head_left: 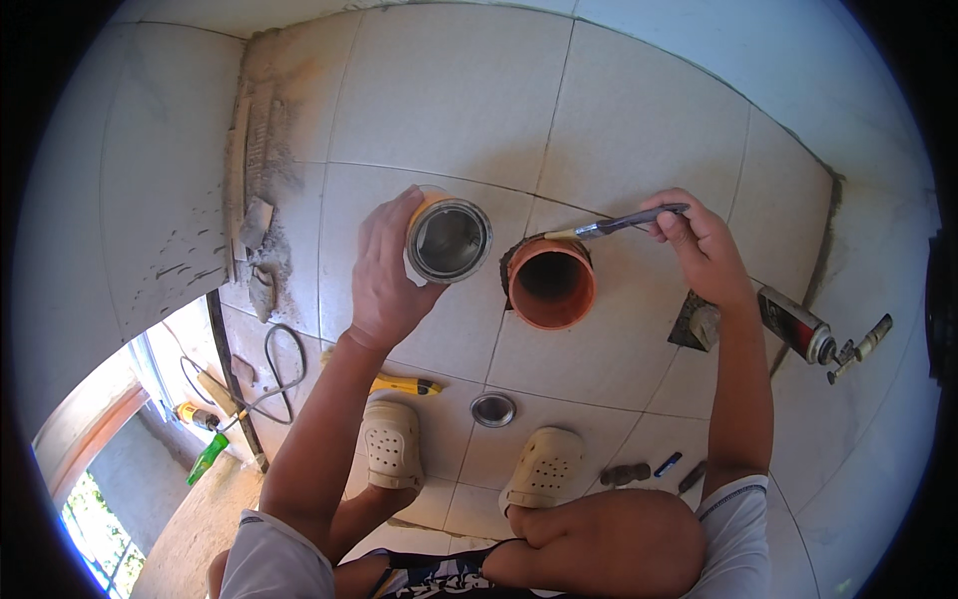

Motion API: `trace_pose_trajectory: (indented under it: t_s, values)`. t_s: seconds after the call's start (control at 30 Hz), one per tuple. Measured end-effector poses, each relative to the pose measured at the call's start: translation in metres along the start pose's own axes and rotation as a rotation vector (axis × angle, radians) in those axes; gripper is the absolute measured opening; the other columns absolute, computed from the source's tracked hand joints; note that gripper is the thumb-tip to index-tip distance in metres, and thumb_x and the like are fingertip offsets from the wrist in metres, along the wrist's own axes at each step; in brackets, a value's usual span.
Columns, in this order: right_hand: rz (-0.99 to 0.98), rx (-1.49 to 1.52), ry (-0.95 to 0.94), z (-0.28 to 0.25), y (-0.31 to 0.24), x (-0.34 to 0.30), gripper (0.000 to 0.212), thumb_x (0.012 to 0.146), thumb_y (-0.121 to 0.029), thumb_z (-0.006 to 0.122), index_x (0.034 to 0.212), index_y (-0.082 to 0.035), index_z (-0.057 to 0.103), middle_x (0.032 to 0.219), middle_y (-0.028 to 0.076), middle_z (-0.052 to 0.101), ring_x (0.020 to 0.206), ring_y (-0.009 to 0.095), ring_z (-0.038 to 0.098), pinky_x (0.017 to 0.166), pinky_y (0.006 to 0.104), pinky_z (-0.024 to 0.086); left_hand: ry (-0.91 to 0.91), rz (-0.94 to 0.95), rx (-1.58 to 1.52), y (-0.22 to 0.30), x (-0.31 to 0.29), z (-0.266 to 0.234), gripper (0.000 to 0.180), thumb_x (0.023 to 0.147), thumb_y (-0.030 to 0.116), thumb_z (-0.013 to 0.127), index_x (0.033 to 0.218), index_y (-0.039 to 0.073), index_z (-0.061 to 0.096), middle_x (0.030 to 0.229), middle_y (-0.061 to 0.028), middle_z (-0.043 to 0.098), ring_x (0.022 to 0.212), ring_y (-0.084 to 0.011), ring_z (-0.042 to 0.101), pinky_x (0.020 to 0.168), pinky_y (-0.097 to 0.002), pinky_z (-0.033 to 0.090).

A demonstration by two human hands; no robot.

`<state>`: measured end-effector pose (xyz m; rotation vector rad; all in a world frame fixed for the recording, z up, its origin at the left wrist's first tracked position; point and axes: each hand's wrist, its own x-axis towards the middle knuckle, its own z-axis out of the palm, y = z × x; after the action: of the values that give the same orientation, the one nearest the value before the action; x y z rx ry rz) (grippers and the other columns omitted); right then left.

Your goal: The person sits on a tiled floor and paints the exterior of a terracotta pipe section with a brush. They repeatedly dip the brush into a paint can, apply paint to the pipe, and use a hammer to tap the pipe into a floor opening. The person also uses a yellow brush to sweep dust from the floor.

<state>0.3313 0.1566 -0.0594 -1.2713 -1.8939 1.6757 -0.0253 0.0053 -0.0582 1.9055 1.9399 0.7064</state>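
My left hand (384, 272) is wrapped round the side of an open metal tin (449, 243) with an orange band, tilted so that its mouth shows; I cannot tell what is inside. My right hand (705, 245) pinches the dark handle of a paintbrush (629, 219). The brush points left, its pale bristles at the far rim of an orange pipe (572, 302). This pipe stands up from a rough-edged hole in the tiled floor, between my hands and just right of the tin. Below it, between my clogs, lies a round metal lid (493, 410).
A yellow utility knife (406, 385) lies by my left clog. On the right are a gas canister with a torch head (795, 324) and a dark square opening (689, 324) with a lump at it. Rubble (256, 222) and a looped cable (289, 374) are at left; a blue pen-like item (668, 464) lies lower right.
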Motion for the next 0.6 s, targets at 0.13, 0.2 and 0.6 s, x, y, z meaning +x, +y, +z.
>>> trace_pose_trajectory:
  t_s: [0.13, 0.2, 0.6]
  values:
    - [0.032, -0.011, 0.040, -0.007, 0.003, -0.012, 0.022, 0.111, -0.020, 0.055, 0.121, -0.004, 0.065, 0.090, 0.002, 0.062, 0.088, 0.011, 0.057, 0.083, 0.0278, 0.049, -0.021, -0.016, 0.012, 0.002, 0.003, -0.002, 0.101, 0.062, 0.003, 0.093, 0.149, 0.007, 0.044, 0.144, -0.0154, 0.057, 0.130, -0.0401, 0.054, 0.109, -0.0479, 0.049]
    - [0.053, 0.001, 0.051, -0.009, 0.004, -0.017, 0.022, 0.111, -0.020, 0.055, 0.121, -0.003, 0.065, 0.090, 0.001, 0.062, 0.087, 0.011, 0.057, 0.083, 0.0275, 0.048, -0.017, -0.017, 0.013, 0.003, 0.005, -0.003, 0.100, 0.062, 0.003, 0.093, 0.149, 0.007, 0.044, 0.143, -0.0154, 0.057, 0.130, -0.0399, 0.054, 0.109, -0.0480, 0.049]
    - [0.022, -0.014, 0.168, -0.004, -0.003, -0.046, 0.023, 0.110, -0.022, 0.057, 0.121, -0.004, 0.066, 0.088, 0.002, 0.063, 0.084, 0.011, 0.056, 0.081, 0.0260, 0.048, 0.005, 0.027, 0.016, 0.014, 0.012, 0.001, 0.093, 0.062, 0.003, 0.092, 0.145, 0.004, 0.049, 0.137, -0.0153, 0.060, 0.125, -0.0401, 0.057, 0.106, -0.0469, 0.048]
